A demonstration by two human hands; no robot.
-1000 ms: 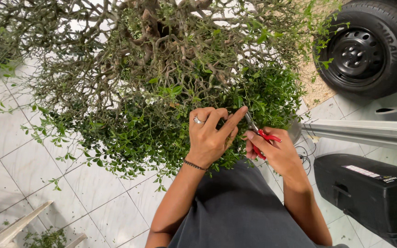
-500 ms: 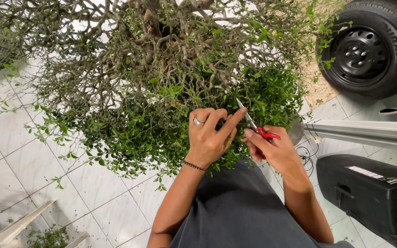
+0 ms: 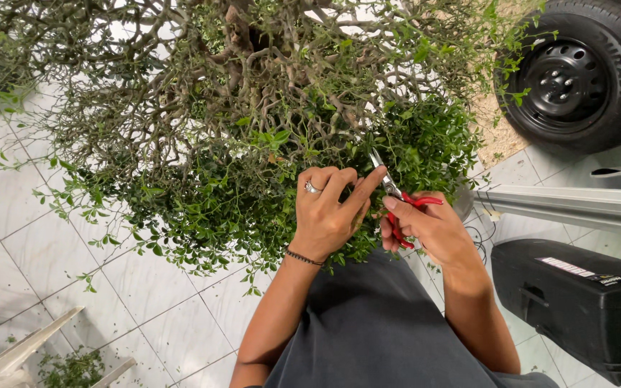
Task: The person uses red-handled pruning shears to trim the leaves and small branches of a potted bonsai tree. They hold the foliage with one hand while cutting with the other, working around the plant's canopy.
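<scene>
Pruning work occupied both hands at the near edge of the dense, small-leaved green shrub with tangled grey-brown branches [image 3: 253, 144]. The right hand [image 3: 425, 230] had its fingers [image 3: 400, 212] wrapped tight around the red handles of the small metal-bladed pruning snips [image 3: 395, 195], whose blades pointed up and away into the foliage; whether the blades themselves stood apart or together could not be told. The left hand [image 3: 328, 215], wearing a ring and a dark bead bracelet, was curled with its forefinger stretched out to touch the snips just beside the blades, seemingly pinching a twig too small to make out. To cut cleanly, it seemed wise to steady the shoot with the left fingers just clear of the blades and to close the snips only on the single stem, since the forefinger lay very near the edge. Leaves crowded close around both hands and hid the stem. Beyond the right fingers, well apart, stood a black car tyre on a dark steel wheel [image 3: 576, 79]; nearer on that side lay a black plastic case [image 3: 583, 302] and a pale metal rail [image 3: 569, 205]. Below the left fingers, scattered clippings lay on the white tiled floor [image 3: 52, 251].
</scene>
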